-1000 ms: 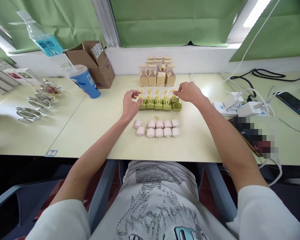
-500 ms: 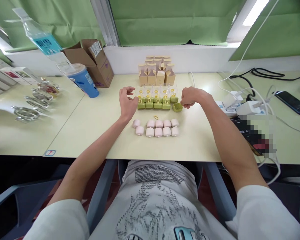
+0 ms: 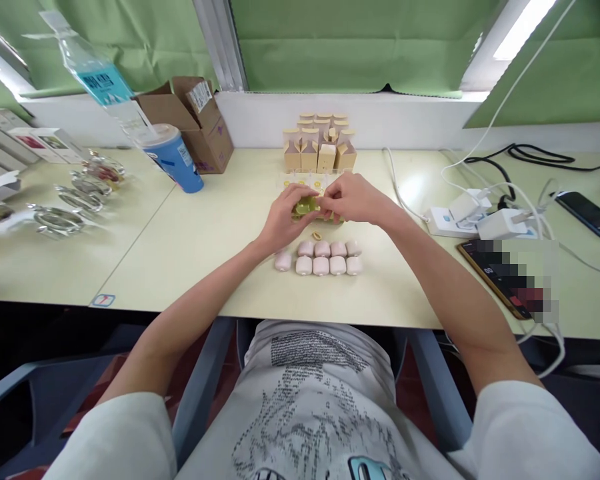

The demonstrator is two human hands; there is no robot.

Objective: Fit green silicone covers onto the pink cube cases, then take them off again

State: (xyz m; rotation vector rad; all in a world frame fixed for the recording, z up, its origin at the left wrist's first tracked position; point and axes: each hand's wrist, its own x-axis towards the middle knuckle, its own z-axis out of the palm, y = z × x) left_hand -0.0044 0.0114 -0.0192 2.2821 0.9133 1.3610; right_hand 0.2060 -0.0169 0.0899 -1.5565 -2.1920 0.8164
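Note:
My left hand (image 3: 283,217) and my right hand (image 3: 353,199) meet above the middle of the table, fingers pinched together on one small green case (image 3: 305,207). The rows of green cases behind them are mostly hidden by my hands. Just in front lie two rows of small pink cases (image 3: 325,258) and a little yellow loop (image 3: 317,235). Clear packets with yellow prints (image 3: 305,180) lie behind my hands, and tan paper boxes (image 3: 320,143) stand beyond them by the wall.
A blue cup (image 3: 176,159), a tilted water bottle (image 3: 97,70) and an open cardboard box (image 3: 195,123) stand at the back left. Glass dishes (image 3: 60,220) lie at the left. Chargers and cables (image 3: 480,213), a dark phone (image 3: 587,213) and a blurred item (image 3: 515,280) are at the right.
Both hands left the ends of the green rows and came together at the centre. My right hand picked up the loose green case from the right end, and now both hands hold it.

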